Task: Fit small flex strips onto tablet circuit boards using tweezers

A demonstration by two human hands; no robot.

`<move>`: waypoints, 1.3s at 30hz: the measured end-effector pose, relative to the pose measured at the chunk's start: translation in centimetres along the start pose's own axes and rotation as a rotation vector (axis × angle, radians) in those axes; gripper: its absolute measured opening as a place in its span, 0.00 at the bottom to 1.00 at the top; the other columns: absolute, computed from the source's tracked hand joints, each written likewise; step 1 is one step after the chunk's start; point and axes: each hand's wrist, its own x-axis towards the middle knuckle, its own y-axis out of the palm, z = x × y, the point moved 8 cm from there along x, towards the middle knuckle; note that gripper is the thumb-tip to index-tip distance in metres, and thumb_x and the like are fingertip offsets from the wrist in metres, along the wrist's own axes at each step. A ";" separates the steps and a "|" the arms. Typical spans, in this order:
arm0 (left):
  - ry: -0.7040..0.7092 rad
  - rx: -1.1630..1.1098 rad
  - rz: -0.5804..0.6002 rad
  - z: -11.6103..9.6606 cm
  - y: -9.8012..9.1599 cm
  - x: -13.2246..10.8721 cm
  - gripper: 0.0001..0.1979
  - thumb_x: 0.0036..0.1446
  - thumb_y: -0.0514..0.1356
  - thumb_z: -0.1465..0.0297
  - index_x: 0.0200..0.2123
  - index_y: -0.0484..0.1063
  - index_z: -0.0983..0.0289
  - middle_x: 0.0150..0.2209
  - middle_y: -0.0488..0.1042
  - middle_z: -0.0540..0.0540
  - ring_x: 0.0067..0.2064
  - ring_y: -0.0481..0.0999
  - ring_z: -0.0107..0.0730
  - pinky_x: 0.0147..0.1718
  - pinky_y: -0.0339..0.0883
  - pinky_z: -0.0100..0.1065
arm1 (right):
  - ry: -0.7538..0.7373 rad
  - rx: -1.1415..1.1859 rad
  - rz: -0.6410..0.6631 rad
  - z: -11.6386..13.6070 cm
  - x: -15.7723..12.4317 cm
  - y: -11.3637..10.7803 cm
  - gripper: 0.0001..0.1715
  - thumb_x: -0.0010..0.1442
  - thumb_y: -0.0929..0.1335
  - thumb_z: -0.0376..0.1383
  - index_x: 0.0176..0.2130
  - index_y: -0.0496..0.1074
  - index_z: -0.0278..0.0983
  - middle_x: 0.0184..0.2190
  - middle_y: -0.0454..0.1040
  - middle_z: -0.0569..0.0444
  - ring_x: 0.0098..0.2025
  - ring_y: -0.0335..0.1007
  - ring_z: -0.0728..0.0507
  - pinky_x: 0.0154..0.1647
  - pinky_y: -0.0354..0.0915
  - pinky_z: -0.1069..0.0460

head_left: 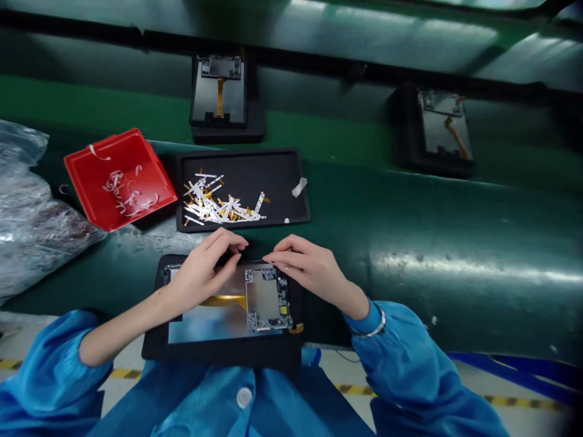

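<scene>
On a black tray (pixel 223 355) at the near edge of the green counter (pixel 455 243) lies a tablet panel (pixel 204 321) with a circuit board (pixel 266 300) on it. The left hand (pixel 200 273) and right hand (pixel 310 270) sit over the panel's far edge, their fingertips close together but not touching. Each grip is curled nearly shut, and whether either has hold of something thin is too small to tell. Just beyond, a second black tray (pixel 282 164) carries a pile of white and orange film strips (pixel 214 203). A red tray (pixel 150 164) holding white curled strips (pixel 127 197) sits to its left, beside a plastic bag (pixel 27 218) at the counter's left edge. 2 more panels (pixel 218 91) lie in black trays along the far edge.
</scene>
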 end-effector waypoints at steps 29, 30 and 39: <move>0.260 0.113 0.202 -2.7 3.3 0.4 0.16 0.65 0.50 0.80 0.54 0.65 0.65 0.51 0.78 0.56 0.53 0.77 0.33 0.50 0.73 0.35 | 0.514 0.802 -0.375 -4.4 -1.0 -3.3 0.24 0.69 0.63 0.47 0.26 0.68 0.37 0.22 0.66 0.58 0.20 0.62 0.54 0.16 0.59 0.57; 0.311 0.139 0.186 -2.9 3.4 0.3 0.17 0.65 0.50 0.81 0.55 0.64 0.66 0.51 0.77 0.57 0.53 0.77 0.34 0.51 0.73 0.37 | 0.573 0.889 -0.331 -4.8 -1.0 -2.1 0.23 0.69 0.63 0.49 0.27 0.65 0.38 0.21 0.66 0.60 0.16 0.59 0.55 0.12 0.55 0.58; 0.045 -0.042 0.215 -1.9 3.1 1.4 0.15 0.65 0.56 0.75 0.55 0.63 0.62 0.50 0.76 0.56 0.47 0.79 0.30 0.43 0.76 0.29 | 0.556 1.071 -0.228 -4.8 -0.8 -1.3 0.21 0.59 0.74 0.44 0.37 0.58 0.42 0.26 0.73 0.62 0.21 0.76 0.48 0.17 0.73 0.54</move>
